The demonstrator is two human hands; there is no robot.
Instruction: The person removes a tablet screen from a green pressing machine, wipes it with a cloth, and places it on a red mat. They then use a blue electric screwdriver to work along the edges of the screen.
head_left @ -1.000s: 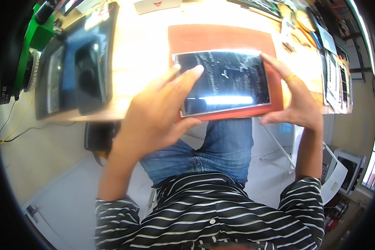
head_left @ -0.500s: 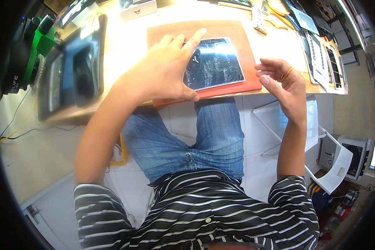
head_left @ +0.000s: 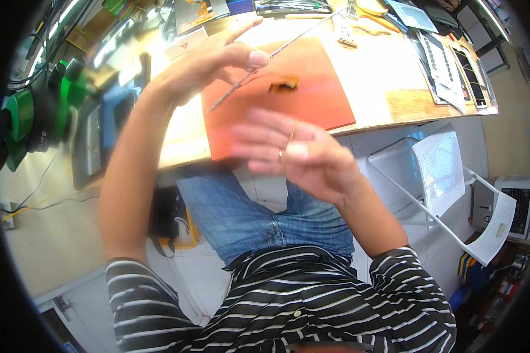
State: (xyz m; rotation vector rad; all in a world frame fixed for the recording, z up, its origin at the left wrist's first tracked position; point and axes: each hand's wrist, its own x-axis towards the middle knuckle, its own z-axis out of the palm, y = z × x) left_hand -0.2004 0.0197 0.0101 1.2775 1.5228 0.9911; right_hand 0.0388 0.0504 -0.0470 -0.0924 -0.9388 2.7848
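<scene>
"Above the flat orange-red rectangular mat (head_left: 321, 109), state the panel position."

"Thin, flat, silvery-edged panel (head_left: 235, 89), seen nearly edge-on, slanting from near left to far right over the mat. Cannot tell whether touching the mat at the near end."

"Grip?"

"Held in the bare left hand (head_left: 209, 63): thumb against the panel, index finger stretched away, remaining fingers partly hidden. Cannot tell how firmly clamped."

"And the bare right hand (head_left: 303, 153)?"

"Empty, blurred, fingers slightly apart, over the near part of the mat."

"List hazards."

"Possible slip or twist of the panel, caused by one-handed support. Possible chipped corner, caused by striking the pale wooden tabletop (head_left: 394, 94). Possible smudges, caused by bare skin on the face. Also note the small amber-and-black piece (head_left: 284, 86) near the mat's centre: liable to snagging by a sweeping hand. Cannot tell whether loose or attached to the panel."
</scene>
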